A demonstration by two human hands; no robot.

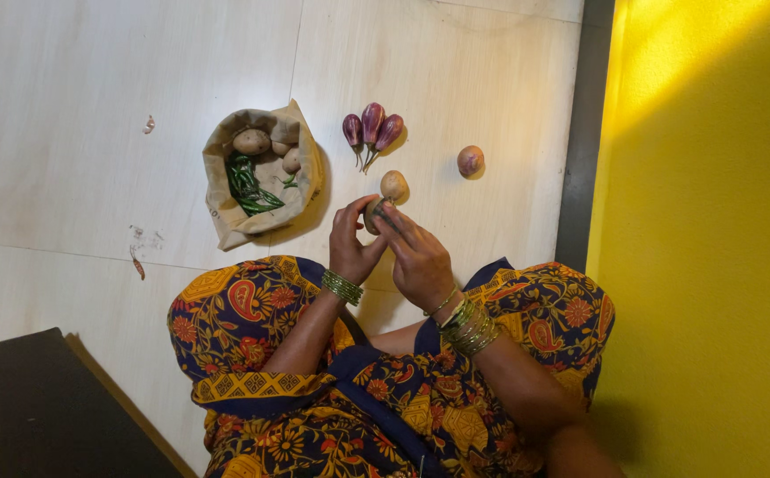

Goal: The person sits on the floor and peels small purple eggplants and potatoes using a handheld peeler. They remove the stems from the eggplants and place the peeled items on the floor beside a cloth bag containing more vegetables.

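Holding a potato (374, 215) between them, both hands meet just above the person's lap, over a pale tiled floor (66, 106). The left hand (350, 241) is curled closed around the potato from its near side, fingertips on the skin. The right hand (416, 255) closes over the same potato from the other side, and a thin dark tool seems to lie under its fingers, though its kind cannot be told. Green and gold bangles (342, 287) ring the left wrist, and a thicker stack sits on the right wrist.

Taking the held potato as the landmark: a second potato (394, 185) lies on the floor just beyond it, nearly touching in this view. Three small purple aubergines (372, 127) lie farther beyond, stems pointing back toward the potato, bodies side by side. A round reddish onion (470, 161) rests beyond and to the right, well apart. An open brown paper bag (226, 221) lies to the left and slightly beyond, with more potatoes and a bunch of green chillies (248, 186) inside it. A yellow wall (712, 221) stands far to the right. A dark mat (31, 407) lies on the near left. The person's patterned orange and navy garment (243, 310) spreads directly below the potato.
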